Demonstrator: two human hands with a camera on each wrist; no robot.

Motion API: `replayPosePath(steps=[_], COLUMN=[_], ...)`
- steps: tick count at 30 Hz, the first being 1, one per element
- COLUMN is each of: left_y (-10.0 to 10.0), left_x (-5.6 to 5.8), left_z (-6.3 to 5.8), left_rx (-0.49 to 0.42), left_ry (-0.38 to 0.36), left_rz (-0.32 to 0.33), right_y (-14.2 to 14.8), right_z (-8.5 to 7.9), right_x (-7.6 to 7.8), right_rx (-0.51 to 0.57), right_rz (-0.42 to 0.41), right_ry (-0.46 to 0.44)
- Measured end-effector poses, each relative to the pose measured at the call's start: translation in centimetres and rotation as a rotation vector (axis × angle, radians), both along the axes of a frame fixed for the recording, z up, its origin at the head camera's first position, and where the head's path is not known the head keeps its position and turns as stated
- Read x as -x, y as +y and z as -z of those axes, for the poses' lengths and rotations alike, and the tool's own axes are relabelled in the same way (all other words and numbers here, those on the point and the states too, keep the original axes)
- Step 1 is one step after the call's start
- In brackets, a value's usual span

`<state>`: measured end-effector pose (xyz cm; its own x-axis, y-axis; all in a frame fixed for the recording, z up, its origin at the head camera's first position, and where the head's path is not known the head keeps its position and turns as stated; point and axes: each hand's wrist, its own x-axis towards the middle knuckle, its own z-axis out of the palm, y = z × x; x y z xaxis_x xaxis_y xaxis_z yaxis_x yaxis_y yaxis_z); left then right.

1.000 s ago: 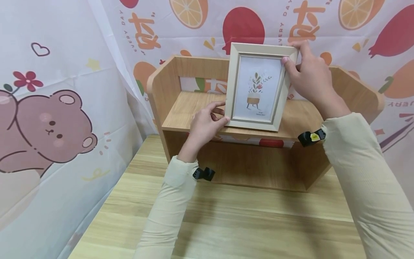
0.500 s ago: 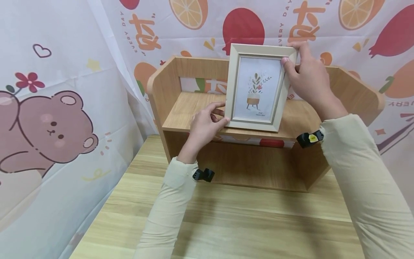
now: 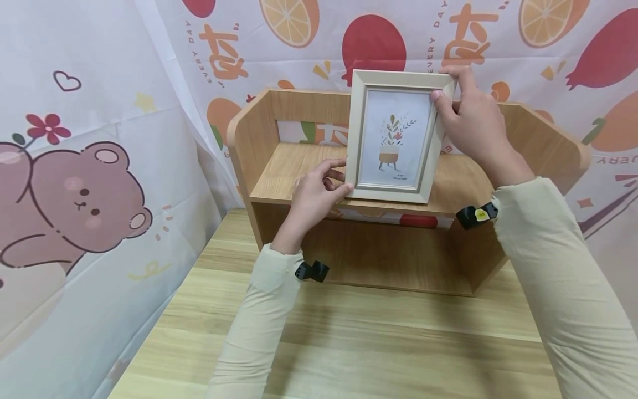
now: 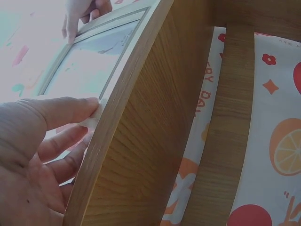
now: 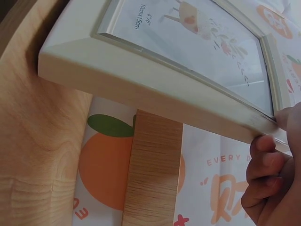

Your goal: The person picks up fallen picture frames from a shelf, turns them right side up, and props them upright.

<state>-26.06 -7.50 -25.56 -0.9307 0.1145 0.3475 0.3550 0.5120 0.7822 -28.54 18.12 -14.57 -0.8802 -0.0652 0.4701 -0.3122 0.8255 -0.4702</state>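
A cream picture frame [image 3: 355, 127] with a potted-plant print stands nearly upright at the front edge of the upper shelf [image 3: 294, 166] of a small wooden desk shelf. My right hand [image 3: 473, 119] pinches its top right corner, thumb on the front and fingers behind. At the lower left corner my left hand [image 3: 319, 191] pinches the frame's side, thumb in front. In the left wrist view, the left thumb [image 4: 70, 110] lies against the frame corner beside the shelf board. The right wrist view shows the frame's side [image 5: 155, 101] close, its bottom end at the shelf board.
The shelf's side panels [image 3: 249, 144] rise left and right of the frame. Below is a lower compartment [image 3: 384, 255] resting on the wood-grain table [image 3: 399, 343]. Fruit-printed cloth [image 3: 319, 61] hangs behind, and a bear-printed cloth [image 3: 89, 194] hangs at the left.
The frame's top has come slightly lower and left in the head view, the right hand moving with it. The left hand stays at the lower left corner.
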Motion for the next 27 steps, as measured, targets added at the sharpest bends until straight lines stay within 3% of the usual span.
replayPosePath(steps=[14,27], left_y=[-0.2,-0.8], left_x=[0.2,-0.3], left_z=[0.1,0.9], left_rx=[-0.016,0.009], left_ry=[0.023,0.108], left_rz=[-0.008,-0.014], right_y=[-0.2,0.0], right_z=[0.1,1.3], right_x=[0.4,-0.3], right_rx=[-0.023,-0.125], right_rz=[-0.004,0.013], right_ry=[0.018,0.236])
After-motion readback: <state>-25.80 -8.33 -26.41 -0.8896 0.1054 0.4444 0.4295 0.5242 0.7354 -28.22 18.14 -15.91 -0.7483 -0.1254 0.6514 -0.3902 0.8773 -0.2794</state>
